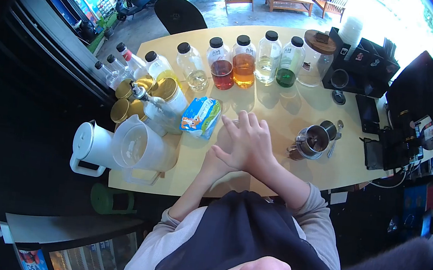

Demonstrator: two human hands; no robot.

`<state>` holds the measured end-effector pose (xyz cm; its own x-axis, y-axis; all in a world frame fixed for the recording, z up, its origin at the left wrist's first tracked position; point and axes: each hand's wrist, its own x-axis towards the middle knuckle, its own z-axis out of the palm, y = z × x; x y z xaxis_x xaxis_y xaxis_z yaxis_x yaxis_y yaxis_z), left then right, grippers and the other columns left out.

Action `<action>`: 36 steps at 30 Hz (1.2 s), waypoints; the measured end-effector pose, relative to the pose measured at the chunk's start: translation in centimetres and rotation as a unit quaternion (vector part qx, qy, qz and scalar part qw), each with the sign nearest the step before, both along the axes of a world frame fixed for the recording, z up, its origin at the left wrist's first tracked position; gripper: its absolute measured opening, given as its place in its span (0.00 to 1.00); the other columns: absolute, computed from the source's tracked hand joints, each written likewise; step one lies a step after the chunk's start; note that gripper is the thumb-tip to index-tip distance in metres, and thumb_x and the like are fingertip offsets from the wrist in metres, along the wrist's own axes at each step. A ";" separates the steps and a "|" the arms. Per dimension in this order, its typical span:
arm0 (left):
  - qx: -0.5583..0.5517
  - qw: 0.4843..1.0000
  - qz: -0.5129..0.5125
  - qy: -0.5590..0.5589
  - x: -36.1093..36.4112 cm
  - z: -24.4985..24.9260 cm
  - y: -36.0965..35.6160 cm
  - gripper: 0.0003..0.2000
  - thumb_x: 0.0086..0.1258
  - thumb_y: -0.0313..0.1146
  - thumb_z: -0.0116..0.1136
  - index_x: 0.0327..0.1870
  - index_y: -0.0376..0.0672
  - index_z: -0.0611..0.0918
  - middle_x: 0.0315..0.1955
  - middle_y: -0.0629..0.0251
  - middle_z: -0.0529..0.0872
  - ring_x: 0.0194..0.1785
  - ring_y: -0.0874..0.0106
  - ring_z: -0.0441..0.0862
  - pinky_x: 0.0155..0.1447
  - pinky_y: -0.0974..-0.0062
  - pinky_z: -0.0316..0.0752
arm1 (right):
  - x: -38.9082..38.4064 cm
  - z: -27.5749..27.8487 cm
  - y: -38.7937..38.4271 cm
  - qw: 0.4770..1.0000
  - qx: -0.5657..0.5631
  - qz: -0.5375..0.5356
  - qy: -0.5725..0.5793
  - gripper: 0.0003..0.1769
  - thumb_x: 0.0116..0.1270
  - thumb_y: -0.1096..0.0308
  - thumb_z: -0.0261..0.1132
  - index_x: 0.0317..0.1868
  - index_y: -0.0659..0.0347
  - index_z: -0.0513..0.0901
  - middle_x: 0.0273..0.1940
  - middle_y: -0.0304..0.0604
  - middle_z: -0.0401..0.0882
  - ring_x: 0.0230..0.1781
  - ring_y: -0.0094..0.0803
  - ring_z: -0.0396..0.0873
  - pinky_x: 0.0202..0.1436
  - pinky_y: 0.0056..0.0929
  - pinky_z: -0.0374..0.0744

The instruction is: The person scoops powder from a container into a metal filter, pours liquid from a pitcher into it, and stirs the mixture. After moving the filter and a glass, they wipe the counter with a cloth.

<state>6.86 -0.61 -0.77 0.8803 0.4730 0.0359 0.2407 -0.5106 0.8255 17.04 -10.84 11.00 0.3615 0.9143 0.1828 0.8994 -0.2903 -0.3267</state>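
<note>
My two hands are together over the near middle of the table. My right hand [250, 144] lies across my left hand [215, 164], fingers bent forward and thumb out to the side. A tan, rounded shape shows between its thumb and forefinger; I cannot tell what it is. My left hand's fingers are hidden beneath the right. Just beyond them to the left lies a blue soft pack [201, 116] with an animal picture. Farther right a metal strainer cup [315, 140] rests on a glass, beside a small metal cup [328, 128] and a spoon [337, 132].
Capped bottles of coloured liquid, among them a red one [219, 72] and a green one [288, 69], line the far edge. A clear pitcher [138, 150], white jug [88, 148] and gold-lidded jars [166, 88] crowd the left. A dark monitor [423, 99] stands right.
</note>
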 end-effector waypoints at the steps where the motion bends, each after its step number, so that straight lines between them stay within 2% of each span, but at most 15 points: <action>1: -0.002 1.000 0.011 -0.020 0.0 -0.6 0.0 0.43 0.50 0.43 0.77 0.70 0.44 0.70 0.56 0.53 0.84 0.59 0.57 0.84 0.58 0.61 0.80 | -0.3 -0.2 0.2 0.999 -0.003 -0.047 0.007 0.39 0.53 0.49 0.72 0.68 0.43 0.77 0.58 0.52 0.75 0.61 0.49 0.74 0.58 0.45 0.74; 2: -0.004 0.999 0.022 -0.040 -0.1 -1.4 0.1 0.43 0.50 0.43 0.77 0.69 0.44 0.71 0.56 0.53 0.84 0.59 0.58 0.84 0.58 0.61 0.80 | -0.2 -0.9 0.2 0.999 -0.002 -0.047 0.006 0.39 0.53 0.49 0.72 0.68 0.43 0.77 0.58 0.52 0.75 0.61 0.49 0.74 0.58 0.45 0.74; 4: -0.008 0.996 0.045 -0.082 0.0 -2.7 0.2 0.41 0.50 0.43 0.76 0.69 0.43 0.72 0.56 0.53 0.84 0.59 0.58 0.84 0.57 0.61 0.80 | 0.3 -2.6 -0.1 0.980 0.179 0.048 -0.073 0.41 0.50 0.46 0.73 0.66 0.47 0.78 0.56 0.52 0.75 0.61 0.45 0.73 0.57 0.44 0.73; 5: -0.011 0.993 0.056 -0.103 0.2 -2.1 -0.1 0.41 0.51 0.43 0.76 0.68 0.42 0.72 0.56 0.53 0.84 0.59 0.58 0.84 0.57 0.60 0.80 | 0.9 -2.5 -0.5 0.980 0.179 0.048 -0.075 0.41 0.50 0.46 0.73 0.66 0.47 0.78 0.56 0.52 0.75 0.61 0.45 0.73 0.57 0.44 0.73; 7: -0.002 0.995 0.046 -0.087 0.1 -0.7 -0.6 0.40 0.51 0.43 0.76 0.67 0.41 0.73 0.55 0.52 0.85 0.59 0.58 0.84 0.57 0.60 0.80 | 2.5 -2.4 -1.4 0.956 0.172 0.198 -0.130 0.43 0.49 0.43 0.73 0.66 0.52 0.78 0.56 0.52 0.76 0.60 0.45 0.73 0.54 0.42 0.74; 11: -0.005 0.999 0.023 -0.039 0.0 -2.1 -0.1 0.37 0.49 0.40 0.79 0.63 0.40 0.75 0.54 0.53 0.85 0.56 0.61 0.86 0.54 0.64 0.81 | 2.3 -2.9 -1.4 0.968 0.163 0.157 -0.107 0.45 0.50 0.40 0.72 0.66 0.56 0.77 0.59 0.54 0.75 0.63 0.47 0.72 0.55 0.43 0.76; 13: -0.010 0.998 0.040 -0.051 0.3 -2.6 -0.1 0.37 0.49 0.39 0.79 0.62 0.40 0.75 0.53 0.53 0.85 0.56 0.61 0.86 0.54 0.64 0.81 | 0.1 -0.5 -1.0 0.999 -0.029 -0.027 0.008 0.45 0.55 0.38 0.70 0.69 0.54 0.75 0.61 0.57 0.73 0.65 0.52 0.71 0.54 0.45 0.78; 17: -0.019 0.991 0.099 -0.089 1.2 -2.4 -0.6 0.37 0.48 0.39 0.79 0.62 0.39 0.76 0.53 0.53 0.85 0.55 0.62 0.86 0.54 0.65 0.81 | -0.1 -1.3 -0.6 0.998 -0.001 -0.057 0.009 0.44 0.56 0.35 0.68 0.67 0.56 0.77 0.62 0.59 0.71 0.65 0.51 0.70 0.58 0.46 0.75; 19: -0.023 0.986 0.127 -0.104 1.7 -2.6 -0.9 0.37 0.48 0.38 0.80 0.61 0.39 0.76 0.53 0.53 0.85 0.55 0.62 0.86 0.53 0.65 0.81 | 0.1 -1.9 -1.2 0.985 0.133 -0.027 -0.110 0.41 0.58 0.35 0.65 0.65 0.56 0.78 0.66 0.57 0.69 0.69 0.51 0.68 0.67 0.48 0.70; 20: -0.024 0.983 0.141 -0.112 2.0 -2.8 -1.0 0.36 0.48 0.38 0.80 0.61 0.39 0.76 0.53 0.53 0.85 0.55 0.62 0.86 0.53 0.66 0.81 | 0.2 -2.1 -1.7 0.985 0.133 -0.028 -0.107 0.41 0.58 0.35 0.65 0.65 0.56 0.78 0.66 0.57 0.69 0.69 0.51 0.68 0.67 0.48 0.70; 22: -0.031 0.979 0.163 -0.119 2.4 -2.9 -1.2 0.36 0.48 0.38 0.80 0.61 0.39 0.76 0.52 0.54 0.85 0.54 0.62 0.86 0.53 0.66 0.81 | 0.8 -1.9 -3.2 0.978 0.180 0.053 -0.093 0.40 0.62 0.39 0.64 0.68 0.56 0.75 0.71 0.56 0.65 0.77 0.49 0.58 0.76 0.54 0.60; 25: -0.039 0.972 0.196 -0.125 2.8 -2.8 -1.8 0.36 0.48 0.37 0.80 0.60 0.38 0.76 0.52 0.54 0.86 0.54 0.63 0.86 0.53 0.67 0.81 | 2.5 -0.5 -5.9 0.967 0.218 0.129 -0.035 0.32 0.66 0.46 0.63 0.65 0.55 0.77 0.75 0.52 0.63 0.79 0.46 0.56 0.78 0.53 0.57; 28: -0.044 0.966 0.219 -0.133 3.6 -2.9 -2.0 0.36 0.48 0.37 0.81 0.60 0.38 0.76 0.52 0.54 0.86 0.53 0.63 0.86 0.52 0.67 0.81 | 4.3 0.8 -8.7 0.961 0.243 0.129 -0.028 0.26 0.66 0.55 0.66 0.62 0.53 0.81 0.75 0.50 0.63 0.78 0.46 0.60 0.77 0.51 0.60; 33: -0.025 0.958 0.260 -0.122 4.6 -4.0 -1.9 0.34 0.50 0.35 0.82 0.58 0.36 0.76 0.50 0.56 0.86 0.51 0.66 0.86 0.50 0.69 0.82 | 6.8 0.8 -12.3 0.961 0.251 0.112 -0.025 0.23 0.64 0.59 0.67 0.59 0.53 0.83 0.74 0.49 0.66 0.76 0.46 0.63 0.77 0.50 0.62; 36: -0.035 0.955 0.279 -0.091 5.1 -3.5 -3.1 0.38 0.52 0.35 0.82 0.62 0.35 0.72 0.55 0.54 0.83 0.56 0.63 0.83 0.56 0.67 0.79 | 7.8 0.4 -13.8 0.959 0.260 0.112 -0.018 0.22 0.63 0.61 0.67 0.58 0.53 0.84 0.73 0.48 0.68 0.75 0.46 0.65 0.76 0.48 0.63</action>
<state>11.97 -3.67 -4.31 0.4729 0.8736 0.1149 0.3086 -0.2863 0.9071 24.83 -24.65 11.40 0.1517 0.7498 0.6441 0.9333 0.1059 -0.3432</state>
